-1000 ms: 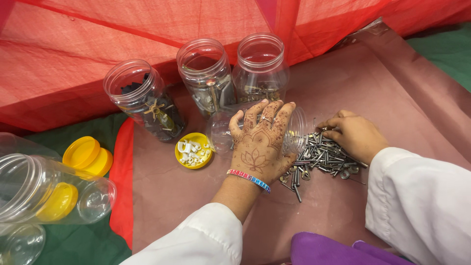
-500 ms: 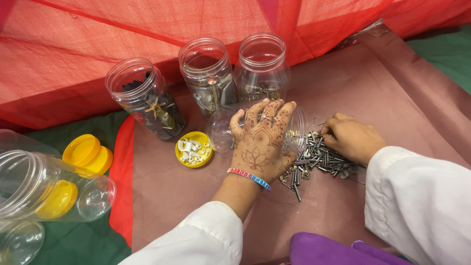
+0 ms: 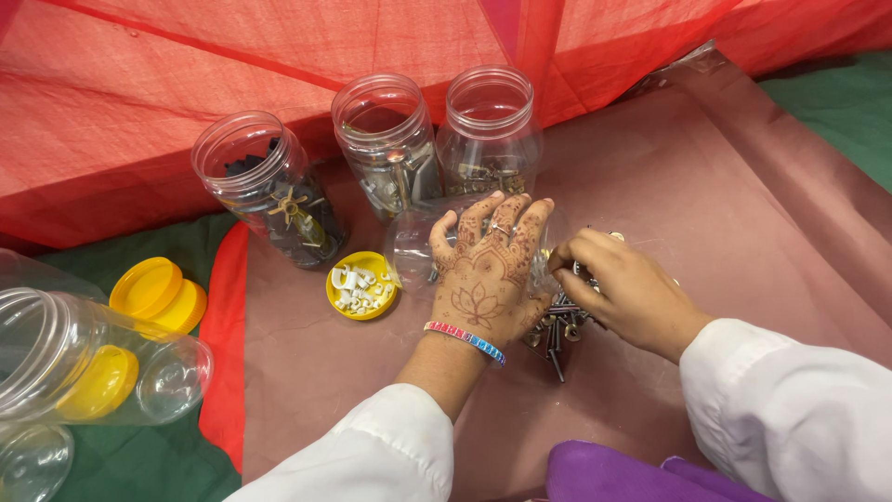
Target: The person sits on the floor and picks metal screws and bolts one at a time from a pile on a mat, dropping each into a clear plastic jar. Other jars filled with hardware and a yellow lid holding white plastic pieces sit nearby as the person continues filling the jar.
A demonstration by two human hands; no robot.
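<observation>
Now your left hand point(image 3: 485, 279) steadies the tipped clear jar point(image 3: 413, 249) on the brown sheet point(image 3: 706, 186) while your right hand point(image 3: 618, 293) pinches small, hard, slippery metal screws point(image 3: 555, 330) at its mouth, best taken by their shanks.

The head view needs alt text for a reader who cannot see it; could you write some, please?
The left hand steadies a clear jar lying on its side while the right hand pushes metal screws toward its mouth. Three upright jars stand behind.
</observation>
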